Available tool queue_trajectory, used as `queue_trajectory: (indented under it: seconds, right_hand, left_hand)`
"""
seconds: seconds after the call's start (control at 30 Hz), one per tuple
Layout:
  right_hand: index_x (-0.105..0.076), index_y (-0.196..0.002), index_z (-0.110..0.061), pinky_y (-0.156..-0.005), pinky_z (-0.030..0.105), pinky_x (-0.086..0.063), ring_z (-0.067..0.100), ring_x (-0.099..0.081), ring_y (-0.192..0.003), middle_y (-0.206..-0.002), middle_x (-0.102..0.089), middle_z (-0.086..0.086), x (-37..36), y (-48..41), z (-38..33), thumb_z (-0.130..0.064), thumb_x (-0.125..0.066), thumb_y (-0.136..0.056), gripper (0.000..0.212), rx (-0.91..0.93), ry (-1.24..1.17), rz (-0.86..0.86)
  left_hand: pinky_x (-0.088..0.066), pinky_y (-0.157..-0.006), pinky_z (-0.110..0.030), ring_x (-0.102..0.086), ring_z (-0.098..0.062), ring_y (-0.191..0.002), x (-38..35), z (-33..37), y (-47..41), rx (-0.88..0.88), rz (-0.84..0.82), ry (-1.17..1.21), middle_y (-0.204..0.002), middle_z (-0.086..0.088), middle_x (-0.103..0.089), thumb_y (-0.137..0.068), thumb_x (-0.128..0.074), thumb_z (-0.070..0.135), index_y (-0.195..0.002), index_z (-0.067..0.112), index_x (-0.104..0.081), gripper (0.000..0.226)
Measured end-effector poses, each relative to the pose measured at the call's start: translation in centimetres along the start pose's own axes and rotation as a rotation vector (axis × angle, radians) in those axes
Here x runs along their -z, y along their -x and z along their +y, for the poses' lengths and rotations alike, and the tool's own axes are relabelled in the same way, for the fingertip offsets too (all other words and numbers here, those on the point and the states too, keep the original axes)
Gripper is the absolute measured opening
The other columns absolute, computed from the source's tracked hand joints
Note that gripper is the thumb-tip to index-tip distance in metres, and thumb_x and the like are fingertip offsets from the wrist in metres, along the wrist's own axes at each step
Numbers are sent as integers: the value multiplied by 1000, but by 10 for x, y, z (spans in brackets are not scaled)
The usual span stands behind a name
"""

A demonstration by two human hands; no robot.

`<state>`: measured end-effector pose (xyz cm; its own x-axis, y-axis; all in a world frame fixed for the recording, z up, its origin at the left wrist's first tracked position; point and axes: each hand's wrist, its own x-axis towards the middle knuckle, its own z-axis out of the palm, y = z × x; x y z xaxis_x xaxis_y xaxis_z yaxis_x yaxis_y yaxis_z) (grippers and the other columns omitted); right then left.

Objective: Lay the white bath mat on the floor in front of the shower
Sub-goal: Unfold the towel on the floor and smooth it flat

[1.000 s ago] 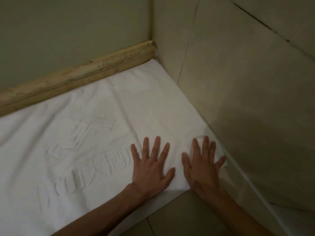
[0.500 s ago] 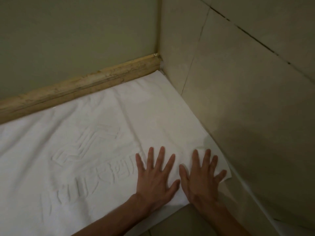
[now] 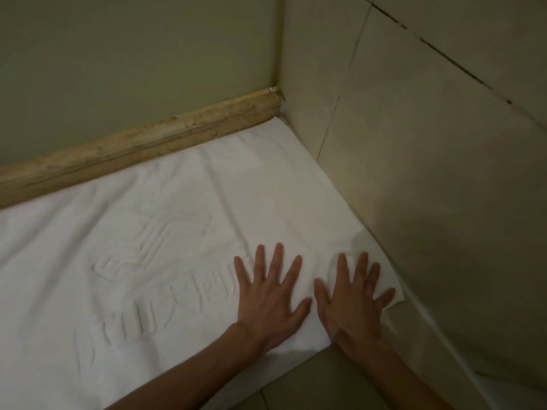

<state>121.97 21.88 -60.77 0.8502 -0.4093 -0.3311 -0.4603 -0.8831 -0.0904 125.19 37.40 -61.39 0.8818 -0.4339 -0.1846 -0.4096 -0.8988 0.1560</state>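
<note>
Head view, 1 frame.

Item 1: white bath mat [image 3: 148, 232]. Spread open on the floor [image 3: 310, 377], embossed emblem [image 3: 154, 241] facing up. Its far edge lies along the wooden strip [image 3: 142, 149] and its right edge runs beside the tiled wall [image 3: 429, 173]. The left portion runs out of view.

Item 2: left hand [image 3: 270, 294]. Palm down on the mat close to its near edge, fingers straight and spread, gripping nothing.

Item 3: right hand [image 3: 352, 303]. Palm down just beside the left, a sliver of mat between the 2 thumbs, fingers splayed flat over the mat's near right corner [image 3: 395, 297].

Condition: a small raised fold [image 3: 333, 263] sits by the right index finger. Soft creases run from the far corner toward the hands.

Status, as judged: placement looks essentially done and the step in hand is smoothing. Left to do: flatten the fold, settle the near right corner, lift both hands away. Whether the panel above the strip is the shower cannot be told.
</note>
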Motion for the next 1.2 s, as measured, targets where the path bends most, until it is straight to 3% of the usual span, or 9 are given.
queue_trajectory:
  seconds: [0.17, 0.37, 0.67, 0.83, 0.93, 1.0, 1.1, 1.2]
  right_hand:
    - [2, -150, -30, -110, 68, 1, 37, 13, -144, -159, 14, 12, 4, -1, 2, -66, -20, -89, 74, 7, -20, -13]
    - [-4, -150, -29, -111, 66, -3, 36, 10, -145, -159, 10, 11, 15, 1, 2, -61, -21, -92, 68, 18, -26, -45]
    - [-7, -151, -23, -113, 62, -7, 35, 6, -146, -159, 6, 14, 30, -1, -10, -53, -20, -96, 64, -30, -39, -47]
    - [-3, -152, -17, -118, 48, 1, 33, 5, -146, -159, 7, 17, 31, -16, -29, -48, -19, -97, 65, 302, 72, 51]
    - [3, -152, -19, -117, 41, 11, 31, 10, -146, -158, 14, 15, 31, -34, -49, -57, 16, -85, 78, 526, 144, 48]
    - [7, -151, -22, -115, 40, 14, 29, 13, -146, -158, 16, 12, 27, -47, -62, -60, 30, -73, 90, 574, 195, 38]
    - [0, -152, -24, -118, 46, 4, 27, 4, -148, -160, 7, 8, 26, -58, -73, -60, 41, -66, 102, 538, 206, 38]
    - [-39, -144, -13, -109, 57, -29, 37, -33, -138, -152, -32, 17, 30, -54, -71, -55, 10, -92, 83, 547, 153, 77]
  left_hand:
    - [6, -109, -69, 2, -41, -146, 3, 4, -1, -4, -4, 20, -162, -9, -8, -89, -19, 71, -153, 32, -22, 75]
    - [21, -108, -64, 15, -38, -145, 6, -6, 1, 16, 15, 23, -162, -7, 6, -87, -11, 74, -154, 33, -10, 78]
    - [20, -107, -66, 23, -37, -143, 1, -11, 1, 7, 1, 25, -158, -5, 19, -87, -8, 73, -153, 36, 2, 76]
    - [24, -108, -60, 28, -32, -143, 12, -37, -9, 94, 86, 63, -158, -5, 22, -88, -7, 72, -153, 33, 8, 77]
    - [25, -108, -59, 33, -32, -141, 26, -69, -23, 208, 81, 38, -157, -6, 28, -86, -1, 70, -151, 32, 17, 77]
    - [20, -110, -61, 30, -33, -141, 32, -88, -30, 256, 47, 45, -158, -8, 25, -88, -6, 67, -151, 29, 17, 77]
    - [17, -110, -62, 26, -33, -143, 30, -107, -32, 274, 5, 30, -160, -5, 20, -91, -12, 64, -152, 29, 15, 75]
    - [19, -108, -63, 31, -33, -142, 26, -108, -32, 268, -3, 20, -159, -3, 24, -88, -7, 65, -151, 31, 16, 75]
